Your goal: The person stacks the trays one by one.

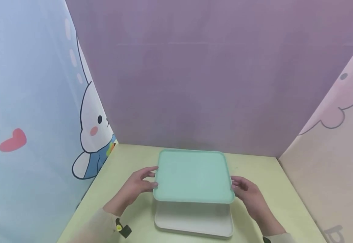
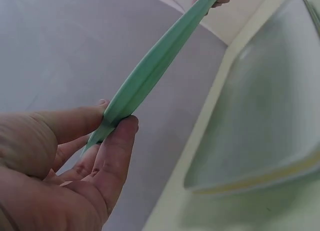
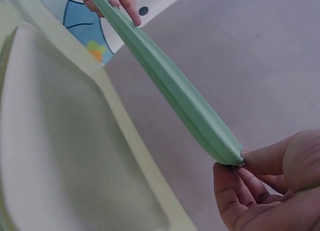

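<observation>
A mint-green rectangular tray with rounded corners is held up between both hands, above the table. My left hand pinches its left edge between thumb and fingers; the left wrist view shows the green tray nearly edge-on in that grip. On the opposite side, my right hand pinches the right edge, with the thumb on one face and fingertips on the other in the right wrist view. Below the green tray lies a white tray of similar shape, its far part hidden from the head view.
The pale yellow-green table carries the white tray near its front. A purple panel rises behind it. Printed panels stand at the sides: a blue one with a rabbit on the left, a pink and beige one on the right.
</observation>
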Action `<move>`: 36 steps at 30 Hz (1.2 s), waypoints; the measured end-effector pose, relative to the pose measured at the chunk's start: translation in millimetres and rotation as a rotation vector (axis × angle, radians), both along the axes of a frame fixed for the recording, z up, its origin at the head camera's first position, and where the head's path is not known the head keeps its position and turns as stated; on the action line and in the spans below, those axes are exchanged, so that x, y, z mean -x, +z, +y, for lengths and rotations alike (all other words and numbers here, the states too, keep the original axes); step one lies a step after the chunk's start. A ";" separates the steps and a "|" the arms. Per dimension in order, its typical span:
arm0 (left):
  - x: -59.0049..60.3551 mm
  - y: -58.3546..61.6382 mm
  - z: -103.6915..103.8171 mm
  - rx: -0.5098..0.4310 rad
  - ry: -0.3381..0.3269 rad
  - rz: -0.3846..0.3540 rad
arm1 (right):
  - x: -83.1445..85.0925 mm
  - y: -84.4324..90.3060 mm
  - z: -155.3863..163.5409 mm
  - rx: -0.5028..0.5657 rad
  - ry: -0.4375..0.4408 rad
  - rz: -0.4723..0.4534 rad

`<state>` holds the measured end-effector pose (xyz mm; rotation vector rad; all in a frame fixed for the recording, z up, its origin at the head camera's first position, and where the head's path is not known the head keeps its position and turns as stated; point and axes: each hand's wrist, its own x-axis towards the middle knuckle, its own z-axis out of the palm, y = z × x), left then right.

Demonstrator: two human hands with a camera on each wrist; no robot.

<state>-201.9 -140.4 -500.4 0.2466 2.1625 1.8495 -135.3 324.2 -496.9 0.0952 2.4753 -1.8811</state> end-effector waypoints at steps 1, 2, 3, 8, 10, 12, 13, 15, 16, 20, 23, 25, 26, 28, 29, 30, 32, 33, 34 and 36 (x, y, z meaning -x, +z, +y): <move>-1.8 -3.9 -2.8 0.002 -0.002 -0.001 | -1.0 -3.7 -2.6 0.008 -0.001 -0.002; -3.5 -7.8 -5.5 -0.001 -0.005 -0.005 | -1.7 -7.4 -4.7 0.018 -0.003 -0.009; -4.9 -11.3 -7.7 0.001 -0.006 -0.005 | -2.8 -10.8 -6.7 0.023 -0.003 -0.014; -9.1 -27.0 -10.4 0.005 -0.016 -0.003 | -7.5 -24.9 -9.7 0.005 -0.015 -0.068; -9.5 -32.0 -7.6 0.000 -0.025 -0.008 | -10.5 -29.0 -8.6 -0.001 -0.029 -0.084; -9.9 -36.7 -3.8 -0.002 -0.032 -0.015 | -14.1 -32.7 -6.9 0.003 -0.040 -0.101; -10.3 -38.7 -1.9 0.000 -0.033 -0.018 | -15.8 -34.5 -6.1 0.004 -0.043 -0.108; -10.7 -42.4 1.2 0.010 -0.027 -0.021 | -18.2 -38.5 -4.7 0.000 -0.046 -0.124; -11.0 -44.0 2.4 0.017 -0.024 -0.022 | -19.3 -40.6 -4.1 -0.001 -0.045 -0.130; -12.2 -48.2 5.0 0.045 -0.031 -0.010 | -22.5 -50.3 -3.2 -0.005 -0.061 -0.142; -14.5 -50.4 6.0 0.086 -0.049 0.011 | -26.6 -57.9 -3.0 -0.001 -0.078 -0.166; -16.7 -51.8 7.0 0.133 -0.050 0.023 | -30.0 -61.9 -3.2 -0.017 -0.087 -0.190; -18.0 -52.2 7.6 0.161 -0.048 0.028 | -31.4 -63.3 -3.3 -0.020 -0.087 -0.199; -20.3 -53.1 9.5 0.208 -0.042 0.040 | -33.7 -65.5 -3.9 -0.033 -0.094 -0.212; -21.6 -53.2 10.8 0.225 -0.039 0.048 | -34.4 -66.1 -4.2 -0.037 -0.097 -0.214; -22.8 -53.5 12.2 0.236 -0.032 0.048 | -34.8 -66.6 -4.5 -0.041 -0.100 -0.214; -25.6 -53.2 15.6 0.259 -0.020 0.062 | -35.1 -67.5 -5.2 -0.047 -0.107 -0.216; -26.9 -53.5 17.5 0.267 -0.012 0.068 | -35.0 -67.9 -5.6 -0.062 -0.112 -0.217; -28.4 -53.6 19.5 0.279 0.002 0.077 | -35.1 -68.4 -6.0 -0.077 -0.117 -0.220; -31.8 -53.2 23.3 0.333 0.032 0.109 | -35.2 -69.3 -7.0 -0.106 -0.124 -0.233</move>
